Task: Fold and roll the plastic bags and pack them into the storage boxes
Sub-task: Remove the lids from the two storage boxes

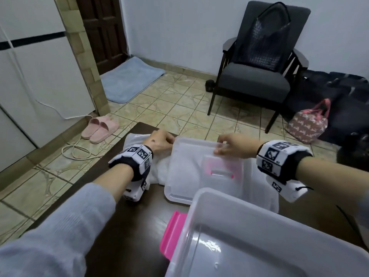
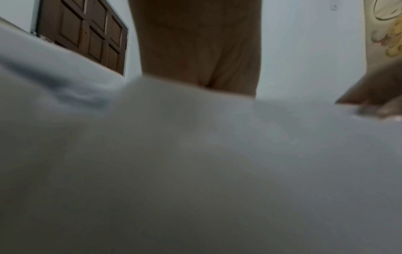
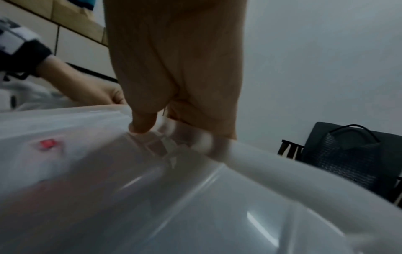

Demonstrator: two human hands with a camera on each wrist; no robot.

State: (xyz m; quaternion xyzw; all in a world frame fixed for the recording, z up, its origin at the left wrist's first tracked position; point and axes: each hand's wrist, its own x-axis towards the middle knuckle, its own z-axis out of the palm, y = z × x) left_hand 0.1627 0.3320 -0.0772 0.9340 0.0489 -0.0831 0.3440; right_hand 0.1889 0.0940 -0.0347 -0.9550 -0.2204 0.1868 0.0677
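My right hand pinches the far rim of the clear lid, tilted at twelve o'clock on the table. My left hand curls at its ten o'clock corner, over the white plastic bags; the open storage box sits at six.

A table is set in the foreground. On it, nearest, a box is placed; behind it a lid is laid over a second box — bags are piled to its left. Beyond, on the floor, slippers are found left, a chair right.
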